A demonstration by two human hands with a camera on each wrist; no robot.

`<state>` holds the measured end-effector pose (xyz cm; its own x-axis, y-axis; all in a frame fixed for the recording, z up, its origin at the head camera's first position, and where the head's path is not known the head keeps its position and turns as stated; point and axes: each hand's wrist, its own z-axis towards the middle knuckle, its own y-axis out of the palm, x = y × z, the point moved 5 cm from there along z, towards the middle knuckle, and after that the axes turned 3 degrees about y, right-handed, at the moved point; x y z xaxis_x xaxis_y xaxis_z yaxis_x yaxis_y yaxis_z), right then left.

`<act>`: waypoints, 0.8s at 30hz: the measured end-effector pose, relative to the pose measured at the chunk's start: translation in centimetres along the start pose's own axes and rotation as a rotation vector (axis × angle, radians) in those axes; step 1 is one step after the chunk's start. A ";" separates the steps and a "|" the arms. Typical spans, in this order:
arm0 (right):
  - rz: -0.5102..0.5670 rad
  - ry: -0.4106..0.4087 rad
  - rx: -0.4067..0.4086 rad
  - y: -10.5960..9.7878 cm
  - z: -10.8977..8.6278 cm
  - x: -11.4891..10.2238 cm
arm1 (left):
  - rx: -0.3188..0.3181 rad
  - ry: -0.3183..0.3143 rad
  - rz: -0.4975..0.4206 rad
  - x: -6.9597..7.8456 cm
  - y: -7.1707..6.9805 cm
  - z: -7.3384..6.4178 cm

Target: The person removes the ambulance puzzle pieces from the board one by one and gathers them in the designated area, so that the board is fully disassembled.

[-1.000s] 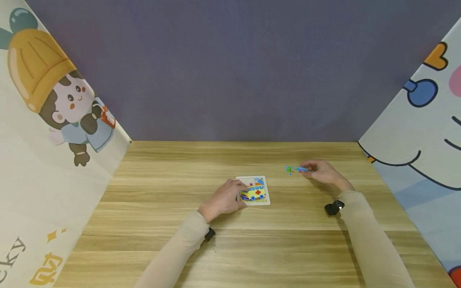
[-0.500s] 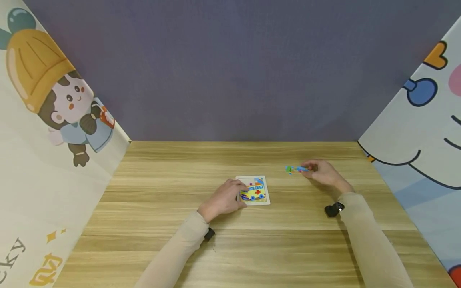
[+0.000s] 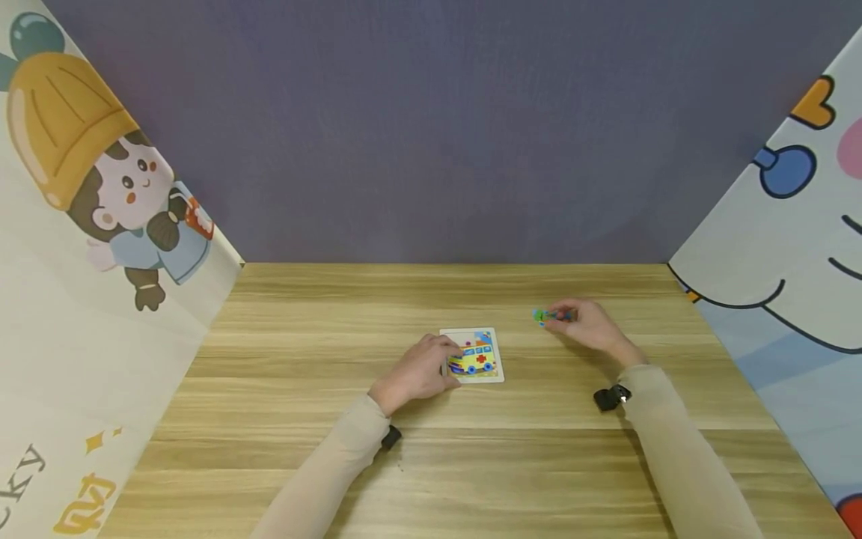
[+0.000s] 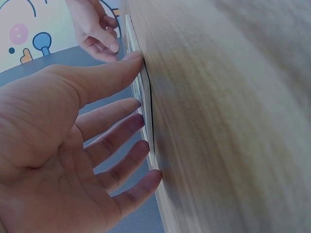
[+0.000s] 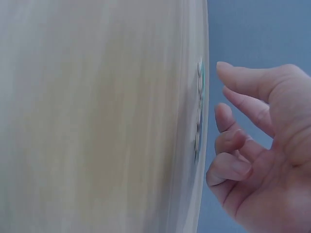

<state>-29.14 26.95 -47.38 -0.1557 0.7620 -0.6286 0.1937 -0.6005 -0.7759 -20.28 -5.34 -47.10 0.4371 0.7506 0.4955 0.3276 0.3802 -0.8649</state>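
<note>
Left fingers (image 4: 116,137) stretch out; right fingers (image 5: 227,170) curl loosely.

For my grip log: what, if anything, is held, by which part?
Left hand: ambulance puzzle board, by its left side. Right hand: nothing, near puzzle pieces.

Near the middle of the frame, I see the left hand (image 3: 416,370) with its fingers on a small puzzle board (image 3: 500,367), which shows a yellow van (image 3: 474,361). More to the right, the right hand (image 3: 590,326) partly covers some colourful pieces (image 3: 539,317) on the wooden table (image 3: 303,322).
</note>
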 end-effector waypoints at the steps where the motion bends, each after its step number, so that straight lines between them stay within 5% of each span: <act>1: 0.006 -0.004 -0.004 0.2 0.0 -0.2 | 0.001 0.001 0.000 0.0 0.0 0.0; 17: -0.002 -0.088 0.016 3.4 0.5 -3.9 | -0.006 0.006 0.007 0.0 0.0 0.1; 24: 0.025 -0.128 -0.060 5.5 0.4 -5.5 | -0.009 0.008 0.009 0.0 0.0 -0.1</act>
<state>-27.61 19.36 -48.20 -0.2717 0.7072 -0.6527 0.2557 -0.6008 -0.7574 -20.23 -5.40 -47.05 0.4469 0.7497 0.4881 0.3309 0.3684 -0.8688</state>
